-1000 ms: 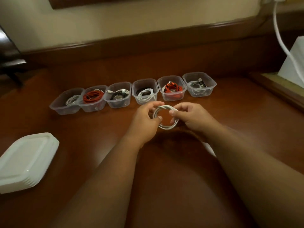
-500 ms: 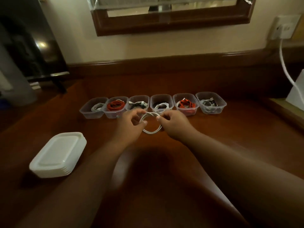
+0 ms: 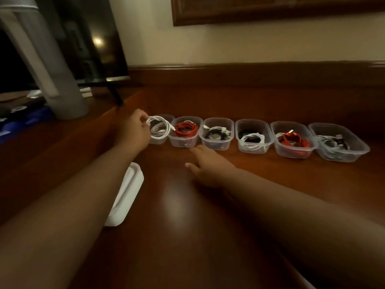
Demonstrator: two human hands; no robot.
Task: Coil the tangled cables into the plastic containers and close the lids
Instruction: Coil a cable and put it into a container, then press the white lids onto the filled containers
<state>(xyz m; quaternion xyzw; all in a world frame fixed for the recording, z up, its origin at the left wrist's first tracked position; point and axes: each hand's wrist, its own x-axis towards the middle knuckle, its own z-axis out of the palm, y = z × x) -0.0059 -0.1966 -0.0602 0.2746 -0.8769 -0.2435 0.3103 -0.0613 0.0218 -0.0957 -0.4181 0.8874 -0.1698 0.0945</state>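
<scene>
The left hand (image 3: 133, 130) pinches a coiled white cable (image 3: 160, 128), holding it in the end container (image 3: 164, 130) of the row. The right hand (image 3: 208, 165) hovers spread and empty just in front of the red-cable container (image 3: 185, 132). Four more tubs run on to its right. A stack of white lids (image 3: 127, 195) sits beside the left forearm.

The left arm (image 3: 87, 180) hides part of the stack of lids (image 3: 129, 197). The left hand (image 3: 133, 132) covers the first container's (image 3: 166, 118) near end. The picture frame (image 3: 270, 11) is cut off up top.
</scene>
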